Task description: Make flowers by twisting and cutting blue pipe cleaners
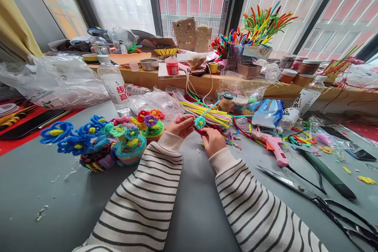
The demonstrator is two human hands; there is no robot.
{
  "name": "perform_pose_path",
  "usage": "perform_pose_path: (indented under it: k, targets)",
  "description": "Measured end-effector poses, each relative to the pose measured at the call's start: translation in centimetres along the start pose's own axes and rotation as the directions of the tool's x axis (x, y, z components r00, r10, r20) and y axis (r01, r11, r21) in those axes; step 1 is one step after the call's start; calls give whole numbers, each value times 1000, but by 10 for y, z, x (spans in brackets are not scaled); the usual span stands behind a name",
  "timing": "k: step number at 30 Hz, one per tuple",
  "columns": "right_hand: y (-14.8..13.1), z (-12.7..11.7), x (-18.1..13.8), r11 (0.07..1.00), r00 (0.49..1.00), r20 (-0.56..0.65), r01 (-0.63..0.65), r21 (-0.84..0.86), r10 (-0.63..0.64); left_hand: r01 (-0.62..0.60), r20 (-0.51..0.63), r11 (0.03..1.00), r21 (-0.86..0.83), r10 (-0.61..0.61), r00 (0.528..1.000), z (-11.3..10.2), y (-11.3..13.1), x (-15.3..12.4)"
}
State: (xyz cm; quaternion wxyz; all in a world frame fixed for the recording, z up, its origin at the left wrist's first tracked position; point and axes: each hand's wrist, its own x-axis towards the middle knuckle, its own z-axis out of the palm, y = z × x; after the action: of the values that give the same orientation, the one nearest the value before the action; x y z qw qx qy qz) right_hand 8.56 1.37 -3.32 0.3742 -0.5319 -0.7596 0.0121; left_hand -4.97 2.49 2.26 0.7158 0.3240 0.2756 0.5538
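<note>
Both my hands meet over the grey table, sleeves striped white and black. My left hand (181, 125) is closed in a pinch on a small teal pipe-cleaner flower (200, 122) with a yellow centre and a light blue stem rising to the right. My right hand (212, 140) is closed just below it, fingers pinching the flower's lower part near a red bit. A loose bundle of yellow, pink and green pipe cleaners (206, 114) lies right behind the hands.
Finished pipe-cleaner flower baskets (126, 141) and blue flowers (69, 136) stand left. A pink glue gun (273, 146), black scissors (319, 199), a wipes pack (268, 112) and scraps lie right. A water bottle (113, 84) and plastic bags sit behind; jars crowd the windowsill.
</note>
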Motion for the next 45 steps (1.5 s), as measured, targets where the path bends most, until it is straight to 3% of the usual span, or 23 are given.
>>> perform_pose_path:
  k: [4, 9, 12, 14, 17, 21, 25, 29, 33, 40, 45]
  targets:
    - [-2, 1, -7, 942, 981, -66, -155, 298, 183, -19, 37, 997, -69, 22, 999, -2, -3, 0]
    - [-12, 5, -13, 592, 921, 66, -301, 748, 385, -42, 87, 988, -146, 55, 995, -4, -6, 0]
    - [-19, 7, -14, 380, 896, 189, -352, 856, 403, -29, 113, 992, -121, 42, 993, -5, -7, 2]
    - [-22, 7, -13, 268, 882, 253, -376, 887, 398, -66, 66, 993, -100, 72, 995, -5, -9, 5]
    - [-25, 6, -10, 172, 873, 302, -389, 905, 383, -131, -32, 991, -19, 130, 991, -4, -10, 7]
    - [-23, -5, -4, 187, 863, 270, -377, 907, 428, -128, -94, 950, 286, 161, 982, -1, -13, 6]
    - [-17, -19, 1, 260, 875, 177, -318, 912, 451, -160, 52, 817, 555, 158, 986, 4, -14, 2]
    - [-16, -26, 5, 204, 868, 196, -317, 926, 457, -178, 180, 747, 640, 80, 980, 5, -15, 0]
    - [-16, -27, 8, 132, 839, 220, -325, 937, 498, -166, 194, 694, 701, 39, 980, 2, -19, 1]
    - [-20, -28, 8, 130, 852, 246, -340, 932, 461, -189, 223, 664, 723, 34, 974, -1, -21, 1]
    - [-19, -27, 10, 149, 844, 186, -296, 943, 503, -300, 321, 566, 768, 65, 945, -2, -17, 2]
